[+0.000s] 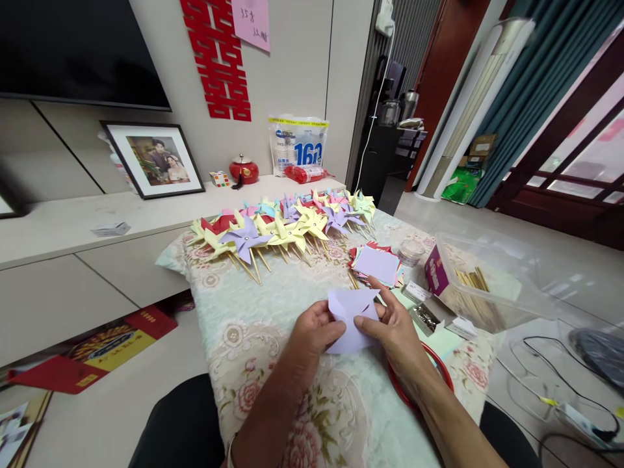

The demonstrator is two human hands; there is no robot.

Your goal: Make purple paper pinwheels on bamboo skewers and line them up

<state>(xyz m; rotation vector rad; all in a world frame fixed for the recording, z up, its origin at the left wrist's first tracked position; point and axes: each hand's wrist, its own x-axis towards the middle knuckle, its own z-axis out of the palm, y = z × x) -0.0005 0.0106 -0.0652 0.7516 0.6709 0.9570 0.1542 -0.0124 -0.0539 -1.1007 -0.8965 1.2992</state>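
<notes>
Clear plastic tub [492, 286] holds sticks [470, 281], right of the lilac paper [351, 320].

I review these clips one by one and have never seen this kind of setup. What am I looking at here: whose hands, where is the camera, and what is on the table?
There is no machine here. The single picture comes from a camera worn on a person's head, looking forward and down, so the two bare arms reaching in from below are the wearer's own. The left hand and right hand together hold a lilac paper square, partly folded, above a table covered with a floral cloth. Farther back lies a row of finished paper pinwheels on wooden sticks. Nearer the hands sit a stack of coloured paper squares and, to the right, a clear plastic box holding more sticks.
</notes>
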